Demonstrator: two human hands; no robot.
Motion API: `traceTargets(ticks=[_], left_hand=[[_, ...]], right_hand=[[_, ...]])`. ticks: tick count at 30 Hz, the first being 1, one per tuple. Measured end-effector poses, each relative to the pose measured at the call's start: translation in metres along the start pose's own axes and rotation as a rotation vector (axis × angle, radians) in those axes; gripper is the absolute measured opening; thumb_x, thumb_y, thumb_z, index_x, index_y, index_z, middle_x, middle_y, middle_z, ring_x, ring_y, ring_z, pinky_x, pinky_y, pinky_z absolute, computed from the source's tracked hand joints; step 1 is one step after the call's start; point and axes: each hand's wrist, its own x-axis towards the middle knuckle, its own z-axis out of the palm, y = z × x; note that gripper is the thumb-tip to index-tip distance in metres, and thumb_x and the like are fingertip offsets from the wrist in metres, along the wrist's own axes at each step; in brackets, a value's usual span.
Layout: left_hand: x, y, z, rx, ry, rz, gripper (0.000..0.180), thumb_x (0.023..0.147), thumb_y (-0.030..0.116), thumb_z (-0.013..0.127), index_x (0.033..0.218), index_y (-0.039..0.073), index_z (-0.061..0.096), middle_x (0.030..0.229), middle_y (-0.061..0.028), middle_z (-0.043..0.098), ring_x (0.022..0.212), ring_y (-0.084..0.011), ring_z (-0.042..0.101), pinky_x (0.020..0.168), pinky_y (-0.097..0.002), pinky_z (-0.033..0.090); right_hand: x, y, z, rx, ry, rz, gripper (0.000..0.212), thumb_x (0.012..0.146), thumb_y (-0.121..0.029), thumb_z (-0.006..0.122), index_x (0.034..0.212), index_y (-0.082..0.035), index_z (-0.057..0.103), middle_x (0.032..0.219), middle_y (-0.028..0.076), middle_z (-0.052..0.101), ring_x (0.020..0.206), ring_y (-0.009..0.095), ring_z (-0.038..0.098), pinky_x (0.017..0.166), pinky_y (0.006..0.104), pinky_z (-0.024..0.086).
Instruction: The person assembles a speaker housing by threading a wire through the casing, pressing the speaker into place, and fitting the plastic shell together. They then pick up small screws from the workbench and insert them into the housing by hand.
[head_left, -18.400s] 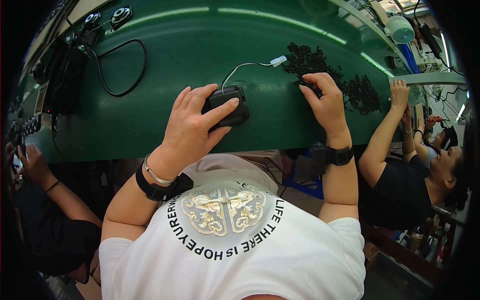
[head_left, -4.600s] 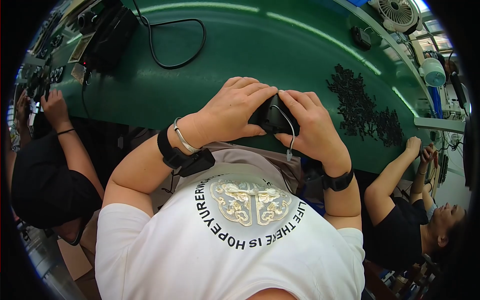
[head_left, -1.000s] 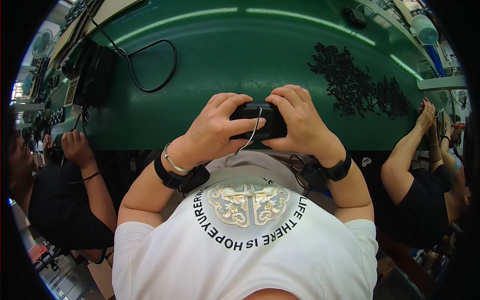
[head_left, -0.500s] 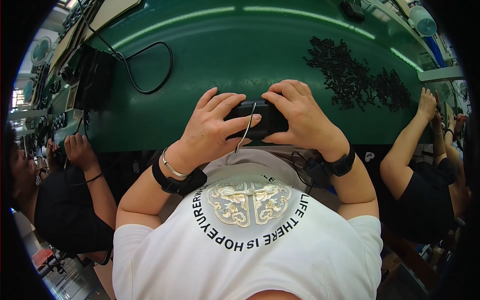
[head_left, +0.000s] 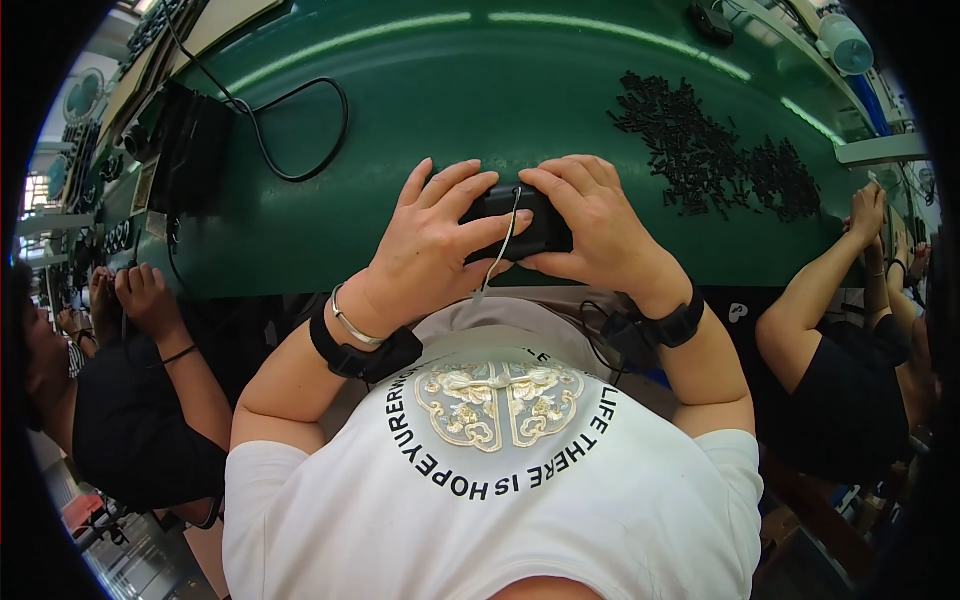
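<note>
A long green desk (head_left: 420, 120) runs across a workshop, co-workers' arms at both edges. From the left: a black box with a looped cable (head_left: 290, 130); the left hand (head_left: 430, 250) and right hand (head_left: 600, 235), each grip clenched on a small black device (head_left: 515, 222) at the near edge; probably best pressed evenly, its thin white wire (head_left: 500, 250) kept clear. A heap of small black parts (head_left: 710, 150) lies right.

Factory assembly line: long green workbench (head_left: 420, 130), seated co-workers (head_left: 840, 330).
</note>
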Motion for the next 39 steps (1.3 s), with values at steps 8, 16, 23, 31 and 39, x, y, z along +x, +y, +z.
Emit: traceTargets(ticks=[8, 16, 23, 31, 39], left_hand=[[0.005, -0.025, 0.003, -0.267, 0.005, 0.004, 0.054, 0.063, 0.015, 0.085, 0.114, 0.017, 0.069, 0.127, -0.0146, 0.058, 0.117, -0.0347, 0.055, 0.098, -0.0417, 0.047], [0.044, -0.066, -0.007, -0.197, -0.045, 0.088, 0.06, 0.064, 0.017, 0.086, 0.12, 0.021, 0.066, 0.127, -0.0155, 0.057, 0.115, -0.0339, 0.057, 0.096, -0.0418, 0.049], [0.044, -0.069, -0.001, -0.095, -0.014, 0.092, 0.062, 0.066, 0.021, 0.085, 0.125, 0.025, 0.065, 0.128, -0.0144, 0.057, 0.115, -0.0329, 0.057, 0.101, -0.0438, 0.045], [0.042, -0.073, 0.001, -0.088, 0.01, 0.087, 0.057, 0.068, 0.028, 0.083, 0.122, 0.026, 0.066, 0.127, -0.0139, 0.058, 0.114, -0.0313, 0.057, 0.104, -0.0454, 0.041], [0.044, -0.073, 0.003, -0.103, -0.003, 0.073, 0.052, 0.07, 0.03, 0.083, 0.119, 0.026, 0.068, 0.128, -0.0111, 0.057, 0.117, -0.0288, 0.056, 0.108, -0.051, 0.037]], right_hand=[[0.018, 0.001, 0.005, -0.087, 0.002, -0.016, 0.076, 0.062, -0.032, 0.085, 0.125, -0.002, 0.054, 0.12, 0.016, 0.057, 0.114, 0.036, 0.052, 0.102, 0.0475, 0.038], [0.052, 0.037, 0.007, -0.135, 0.044, -0.053, 0.076, 0.063, -0.034, 0.086, 0.124, -0.002, 0.055, 0.121, 0.016, 0.058, 0.116, 0.036, 0.052, 0.103, 0.0465, 0.038], [0.055, 0.041, 0.002, -0.079, 0.007, -0.013, 0.079, 0.064, -0.037, 0.086, 0.128, -0.003, 0.055, 0.123, 0.015, 0.058, 0.118, 0.035, 0.051, 0.104, 0.0445, 0.037], [0.065, 0.04, -0.002, 0.112, 0.062, 0.033, 0.05, 0.077, -0.028, 0.08, 0.118, -0.004, 0.063, 0.115, 0.012, 0.062, 0.111, 0.03, 0.056, 0.098, 0.0387, 0.044], [0.087, 0.036, -0.004, 0.21, 0.04, 0.168, 0.016, 0.084, -0.012, 0.071, 0.097, -0.003, 0.071, 0.096, 0.009, 0.065, 0.093, 0.026, 0.062, 0.082, 0.0345, 0.05]])
